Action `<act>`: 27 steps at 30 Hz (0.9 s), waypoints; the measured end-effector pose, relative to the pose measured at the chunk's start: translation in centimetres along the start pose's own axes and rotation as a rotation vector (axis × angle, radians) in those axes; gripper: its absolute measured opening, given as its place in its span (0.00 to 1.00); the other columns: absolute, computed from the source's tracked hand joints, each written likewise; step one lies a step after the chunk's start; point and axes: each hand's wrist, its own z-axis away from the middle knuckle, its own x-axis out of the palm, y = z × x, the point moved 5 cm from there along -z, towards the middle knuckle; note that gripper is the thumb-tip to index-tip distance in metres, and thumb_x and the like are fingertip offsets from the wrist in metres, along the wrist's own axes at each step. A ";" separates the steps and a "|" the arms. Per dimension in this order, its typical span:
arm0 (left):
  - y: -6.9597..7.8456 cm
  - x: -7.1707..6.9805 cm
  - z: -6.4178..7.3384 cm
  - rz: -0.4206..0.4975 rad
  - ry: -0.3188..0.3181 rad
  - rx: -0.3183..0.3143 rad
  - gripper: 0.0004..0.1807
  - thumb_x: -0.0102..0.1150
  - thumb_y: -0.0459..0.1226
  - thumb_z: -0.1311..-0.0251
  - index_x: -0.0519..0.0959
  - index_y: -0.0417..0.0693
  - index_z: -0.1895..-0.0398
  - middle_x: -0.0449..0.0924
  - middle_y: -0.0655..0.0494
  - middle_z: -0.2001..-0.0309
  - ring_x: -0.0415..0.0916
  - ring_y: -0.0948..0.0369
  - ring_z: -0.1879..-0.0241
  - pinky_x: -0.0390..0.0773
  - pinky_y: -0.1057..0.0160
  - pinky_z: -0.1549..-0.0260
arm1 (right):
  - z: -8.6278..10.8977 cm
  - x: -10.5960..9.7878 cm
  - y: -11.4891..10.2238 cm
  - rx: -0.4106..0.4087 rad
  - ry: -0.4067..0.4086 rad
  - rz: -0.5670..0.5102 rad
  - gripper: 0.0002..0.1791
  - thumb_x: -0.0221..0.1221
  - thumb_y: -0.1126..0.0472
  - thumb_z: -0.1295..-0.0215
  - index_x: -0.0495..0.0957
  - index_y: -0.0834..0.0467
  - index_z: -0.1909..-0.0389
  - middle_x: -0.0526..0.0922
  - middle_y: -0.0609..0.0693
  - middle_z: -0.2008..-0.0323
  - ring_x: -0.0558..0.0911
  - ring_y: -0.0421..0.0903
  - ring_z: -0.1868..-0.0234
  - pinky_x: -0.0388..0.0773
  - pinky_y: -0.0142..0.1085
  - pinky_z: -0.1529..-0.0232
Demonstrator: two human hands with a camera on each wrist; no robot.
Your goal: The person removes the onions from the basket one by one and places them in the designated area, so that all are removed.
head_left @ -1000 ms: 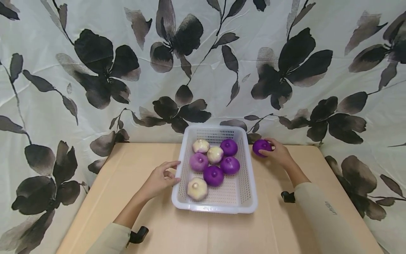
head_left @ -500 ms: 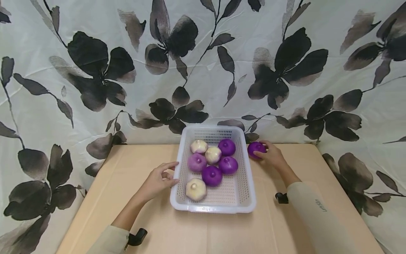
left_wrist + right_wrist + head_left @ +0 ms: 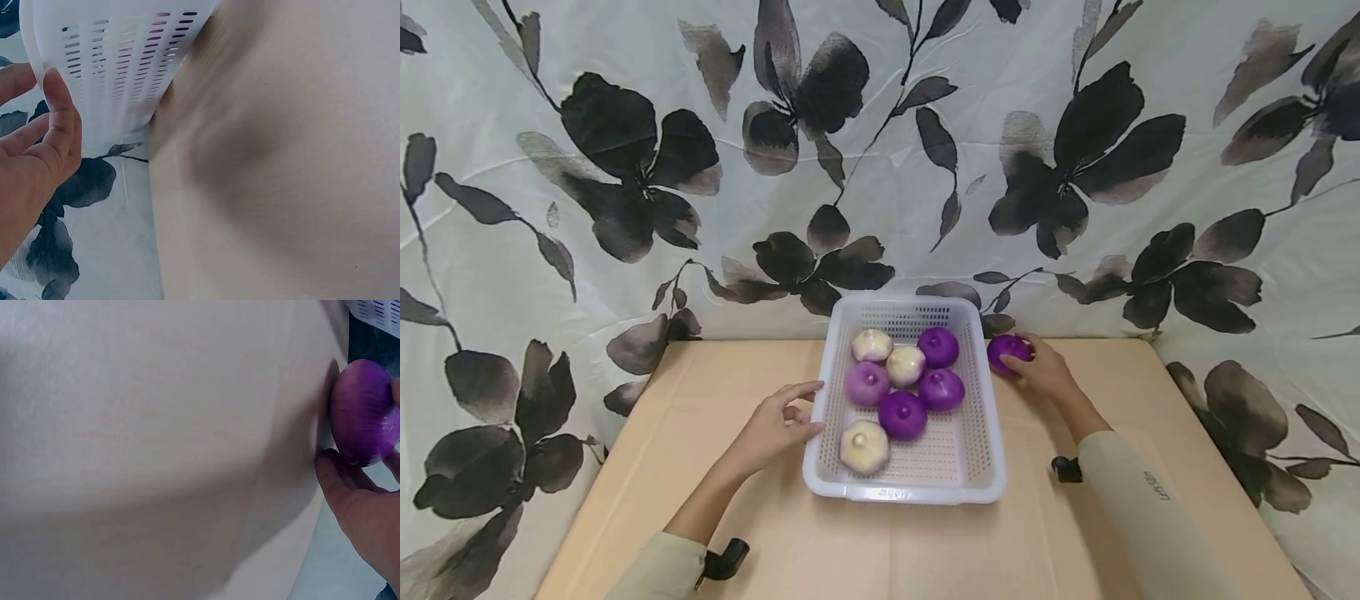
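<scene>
My right hand (image 3: 1045, 367) holds a red onion (image 3: 1004, 355) at the table's back edge, just right of the white plastic basket (image 3: 925, 479). In the right wrist view, fingers curl around the glossy purple onion (image 3: 362, 412), low beside the tabletop. My left hand (image 3: 781, 425) grips the basket's left rim with thumb and forefinger, the other fingers curled. From the left wrist, the thumb (image 3: 57, 94) shows against the slotted basket wall (image 3: 125, 56). Inside the basket lie several purple onions (image 3: 902, 415) and a few pale, cream-coloured bulbs (image 3: 864, 447).
The light wood-look table (image 3: 880, 550) carries the basket near its back edge. Behind rises a white cloth (image 3: 940, 233) printed with dark flowers. Black wrist straps with cameras (image 3: 725, 560) sit by both sleeves (image 3: 1138, 492).
Over the first half second my right hand brought the onion slightly left, nearer the basket; since then it has barely moved. My left hand stays at the basket rim.
</scene>
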 end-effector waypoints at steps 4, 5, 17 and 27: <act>0.0 -0.1 0.1 -0.018 0.007 -0.003 0.37 0.69 0.29 0.39 0.67 0.36 0.26 0.69 0.34 0.39 0.82 0.59 0.63 0.84 0.68 0.66 | 0.0 0.1 -0.1 -0.021 0.001 -0.006 0.45 0.62 0.42 0.28 0.56 0.60 0.21 0.66 0.74 0.29 0.68 0.71 0.29 0.65 0.63 0.28; 0.0 -0.2 0.2 -0.022 0.010 -0.004 0.37 0.69 0.29 0.39 0.68 0.36 0.26 0.69 0.34 0.39 0.82 0.59 0.62 0.84 0.68 0.66 | 0.1 0.2 -0.1 -0.023 -0.001 -0.013 0.45 0.62 0.43 0.28 0.56 0.60 0.21 0.66 0.74 0.29 0.68 0.71 0.29 0.65 0.63 0.28; -0.3 0.1 0.0 0.000 0.001 0.007 0.37 0.68 0.28 0.39 0.67 0.36 0.26 0.69 0.34 0.38 0.82 0.59 0.63 0.84 0.68 0.66 | 0.4 0.0 0.5 -0.009 0.001 -0.005 0.48 0.61 0.41 0.28 0.51 0.60 0.19 0.62 0.73 0.26 0.66 0.71 0.28 0.64 0.63 0.27; -0.4 -0.2 0.0 0.004 -0.003 0.001 0.37 0.68 0.27 0.39 0.67 0.36 0.26 0.69 0.34 0.39 0.82 0.59 0.63 0.85 0.68 0.66 | 0.7 0.1 0.3 -0.004 -0.010 -0.017 0.50 0.62 0.39 0.30 0.50 0.59 0.18 0.63 0.73 0.26 0.66 0.70 0.27 0.64 0.63 0.27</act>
